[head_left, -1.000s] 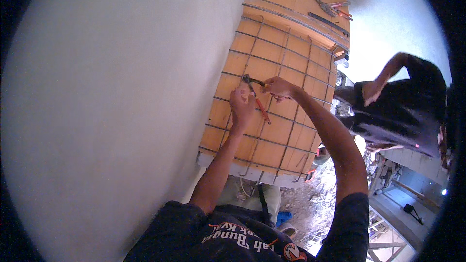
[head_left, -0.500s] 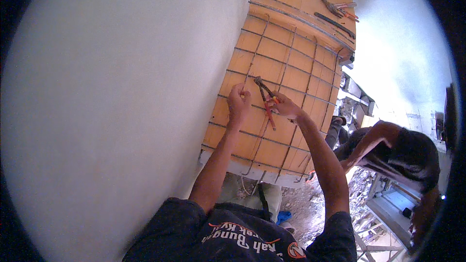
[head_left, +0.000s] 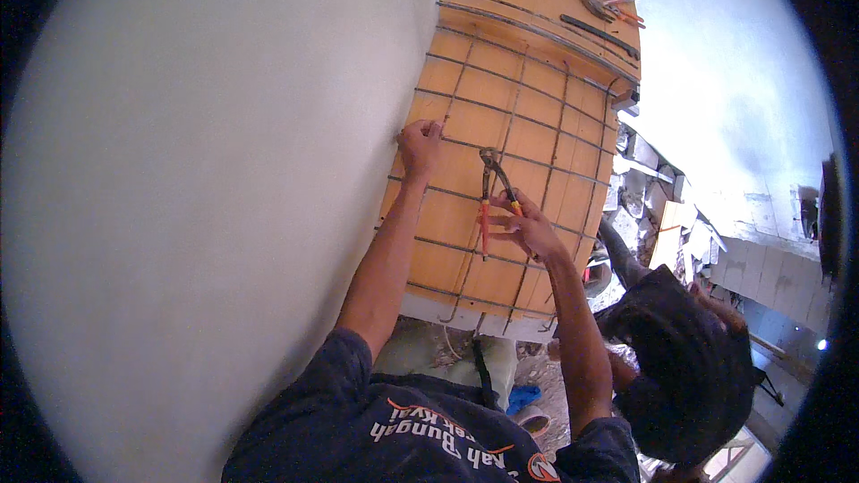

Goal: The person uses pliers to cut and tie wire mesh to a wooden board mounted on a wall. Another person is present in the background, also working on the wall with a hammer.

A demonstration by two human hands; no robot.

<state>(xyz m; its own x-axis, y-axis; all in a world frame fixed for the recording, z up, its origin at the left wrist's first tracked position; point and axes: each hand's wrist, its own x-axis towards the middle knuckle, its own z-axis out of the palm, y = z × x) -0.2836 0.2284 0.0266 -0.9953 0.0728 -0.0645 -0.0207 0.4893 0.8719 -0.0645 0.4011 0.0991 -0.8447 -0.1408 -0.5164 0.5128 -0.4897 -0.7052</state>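
Note:
A grid of thin steel bars (head_left: 509,109) lies over orange-brown boards (head_left: 435,255). My left hand (head_left: 420,148) is closed in a pinch at the grid's left side, close to a bar crossing. Whatever sits between those fingertips is too small to name. Pincers with red grips (head_left: 486,216) are in my right hand (head_left: 530,231), handles spread and dark jaws pointing away from me. The jaws hover above the middle of the grid, apart from my left hand.
A pale wall (head_left: 206,170) runs along the left. A hammer (head_left: 592,4), a red-handled tool (head_left: 629,18) and a dark bar (head_left: 598,36) lie on the far boards. At right, a person in dark clothes (head_left: 684,367) bends low beside rubble.
My left hand has moved away and slightly left along the grid. The pincers have drawn back from the crossing, and my right fingers have loosened. The other person has bent lower.

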